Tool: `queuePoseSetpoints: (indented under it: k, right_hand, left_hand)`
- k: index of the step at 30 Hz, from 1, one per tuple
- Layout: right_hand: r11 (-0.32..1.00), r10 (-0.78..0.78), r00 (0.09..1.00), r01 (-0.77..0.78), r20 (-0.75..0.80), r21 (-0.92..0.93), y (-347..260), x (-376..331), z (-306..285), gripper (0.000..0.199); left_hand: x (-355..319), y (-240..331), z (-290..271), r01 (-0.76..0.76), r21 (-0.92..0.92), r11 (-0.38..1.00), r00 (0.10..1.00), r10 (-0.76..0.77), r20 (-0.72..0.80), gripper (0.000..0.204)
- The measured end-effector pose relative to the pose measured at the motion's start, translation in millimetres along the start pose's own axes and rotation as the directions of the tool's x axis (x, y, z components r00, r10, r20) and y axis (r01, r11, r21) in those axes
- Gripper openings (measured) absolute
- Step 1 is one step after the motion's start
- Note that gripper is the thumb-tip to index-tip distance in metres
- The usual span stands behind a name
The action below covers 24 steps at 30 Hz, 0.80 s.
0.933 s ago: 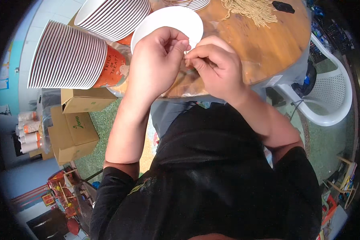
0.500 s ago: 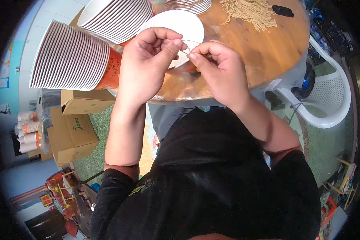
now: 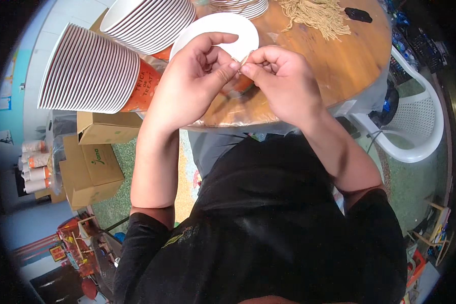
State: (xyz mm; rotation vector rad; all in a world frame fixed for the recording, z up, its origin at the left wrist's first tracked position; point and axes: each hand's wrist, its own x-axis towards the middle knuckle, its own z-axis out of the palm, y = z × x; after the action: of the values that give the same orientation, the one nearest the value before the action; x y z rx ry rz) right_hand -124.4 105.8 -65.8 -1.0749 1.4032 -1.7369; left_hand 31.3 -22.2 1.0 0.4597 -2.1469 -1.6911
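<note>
thin string (image 3: 242, 62) pinched between left hand (image 3: 190, 86) and right hand (image 3: 283, 81) fingertips

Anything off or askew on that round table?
Nothing is spilled or damaged. Two stacks of nested bowls lie tipped on their sides rather than upright, one overhanging the round table. The left hand and right hand pinch something small between them.
</note>
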Motion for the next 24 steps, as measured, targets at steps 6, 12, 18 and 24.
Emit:
queuePoseSetpoints:
  k: [6,12,18,24]
  right_hand:
    - [0.994,-0.011,1.0,0.01,0.014,0.104,2,-1,-1,0.015]
    - [0.977,0.097,0.995,-0.095,-0.002,0.193,-13,-6,-1,0.021]
    - [0.91,0.171,0.984,-0.179,0.055,0.373,-7,-5,-3,0.023]
    - [0.943,0.055,0.997,-0.071,0.06,0.324,1,-7,0,0.018]
  left_hand:
    - [4,6,-3,0.095,0.097,0.991,0.995,-0.097,0.014,0.016]
    - [6,-4,-2,-0.004,0.184,0.983,1.0,0.005,-0.003,0.012]
    - [3,-1,-2,-0.025,0.107,0.994,0.999,0.021,0.037,0.014]
    - [6,-6,-11,-0.007,0.19,0.982,1.0,0.008,-0.005,0.019]
